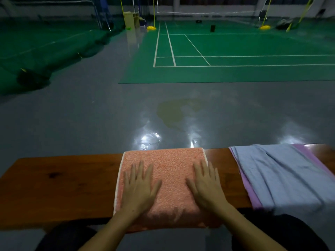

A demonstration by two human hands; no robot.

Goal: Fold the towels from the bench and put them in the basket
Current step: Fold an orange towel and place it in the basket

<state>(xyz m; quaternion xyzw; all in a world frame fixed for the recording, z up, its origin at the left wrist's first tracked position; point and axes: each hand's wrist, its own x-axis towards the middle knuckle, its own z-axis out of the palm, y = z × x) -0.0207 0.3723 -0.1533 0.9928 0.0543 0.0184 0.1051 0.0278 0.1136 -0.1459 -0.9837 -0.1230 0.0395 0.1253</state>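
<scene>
A folded orange terry towel (172, 160) lies across the middle of the brown wooden bench (63, 185), its near edge hanging over the front. My left hand (138, 189) presses flat on the towel's left half with straight, spread fingers. My right hand (205, 185) presses flat on its right half the same way. To the right a light blue cloth with a purple border (282, 176) lies spread over the bench. No basket is in view.
Behind the bench is a glossy grey floor (90, 115) with light reflections, then a green badminton court (235, 51) with white lines, yellow post bases and a net. A dark green net heap lies at the far left. My dark-clothed knees are under the bench front.
</scene>
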